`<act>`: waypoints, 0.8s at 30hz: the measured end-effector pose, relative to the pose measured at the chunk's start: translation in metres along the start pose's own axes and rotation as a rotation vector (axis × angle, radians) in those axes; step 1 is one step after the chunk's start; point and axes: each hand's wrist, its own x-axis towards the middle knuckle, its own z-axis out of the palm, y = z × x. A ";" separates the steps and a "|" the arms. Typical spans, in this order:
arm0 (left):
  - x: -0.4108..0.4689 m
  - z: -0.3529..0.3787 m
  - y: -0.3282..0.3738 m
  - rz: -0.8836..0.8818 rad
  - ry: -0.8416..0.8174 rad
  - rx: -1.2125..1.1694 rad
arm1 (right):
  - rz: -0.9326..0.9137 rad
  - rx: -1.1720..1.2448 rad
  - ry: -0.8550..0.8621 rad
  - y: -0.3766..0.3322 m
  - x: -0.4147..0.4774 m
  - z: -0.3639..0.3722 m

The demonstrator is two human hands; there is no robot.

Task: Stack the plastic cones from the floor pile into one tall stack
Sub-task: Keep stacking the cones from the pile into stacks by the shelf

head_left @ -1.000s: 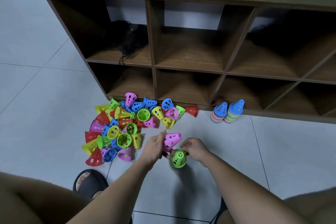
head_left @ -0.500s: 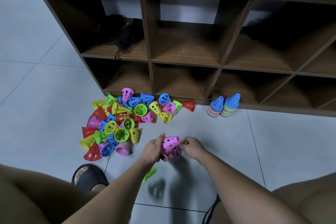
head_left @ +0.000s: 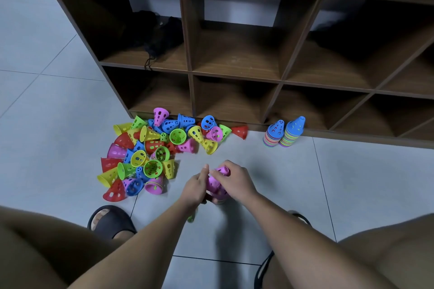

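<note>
**While Most Cones Lie Loose: Stacking at an Early Stage**

As both hands close on it, the pink cone stack [head_left: 215,184] sits near centre, low at the floor [head_left: 352,183]. The right hand [head_left: 234,182] curls over its top cone, and the left hand [head_left: 196,185] grips the lower part. The loose pile [head_left: 152,150], far left, holds dozens unstacked. Two short stacks [head_left: 291,134] stand far right against the shelf unit [head_left: 234,54]. No brand or writing is readable.

Soft even light, wide-angle edge distortion
</note>
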 end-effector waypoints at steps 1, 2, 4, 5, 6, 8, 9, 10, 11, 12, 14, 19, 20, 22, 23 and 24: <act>-0.001 -0.001 0.002 0.019 0.006 0.020 | -0.017 0.008 0.037 -0.001 0.000 0.000; -0.003 -0.002 0.004 0.036 0.012 0.036 | -0.023 0.017 0.076 -0.002 0.001 -0.002; -0.002 -0.004 0.001 0.054 0.035 0.041 | -0.044 -0.002 0.153 -0.005 0.001 -0.006; 0.000 -0.005 -0.005 0.057 0.061 0.024 | -0.064 -0.042 0.185 -0.005 0.002 -0.007; 0.004 -0.007 -0.012 0.058 0.094 0.008 | -0.087 -0.098 0.203 -0.006 0.001 -0.009; 0.010 -0.012 -0.029 0.043 0.156 0.042 | -0.130 -0.211 0.196 -0.004 0.000 -0.009; 0.013 -0.014 -0.037 0.026 0.180 0.092 | -0.143 -0.248 0.180 -0.001 0.000 -0.008; 0.016 -0.016 -0.045 0.007 0.205 0.169 | -0.148 -0.272 0.158 0.001 -0.002 -0.006; 0.018 -0.018 -0.052 -0.002 0.229 0.260 | -0.153 -0.286 0.140 0.005 -0.002 -0.003; 0.021 -0.020 -0.060 -0.004 0.244 0.351 | -0.155 -0.293 0.122 0.009 -0.003 0.000; 0.026 -0.025 -0.074 -0.022 0.251 0.469 | -0.148 -0.298 0.088 0.017 -0.004 0.007; 0.043 -0.028 -0.104 -0.058 0.246 0.591 | -0.113 -0.290 -0.004 0.035 -0.001 0.021; 0.046 -0.028 -0.108 -0.074 0.251 0.610 | -0.109 -0.293 -0.012 0.038 0.000 0.023; 0.050 -0.027 -0.113 -0.094 0.275 0.631 | -0.098 -0.293 -0.022 0.041 0.002 0.026; 0.053 -0.027 -0.115 -0.101 0.288 0.631 | -0.091 -0.288 -0.026 0.043 0.003 0.028; 0.056 -0.026 -0.117 -0.108 0.302 0.623 | -0.083 -0.285 -0.032 0.045 0.005 0.029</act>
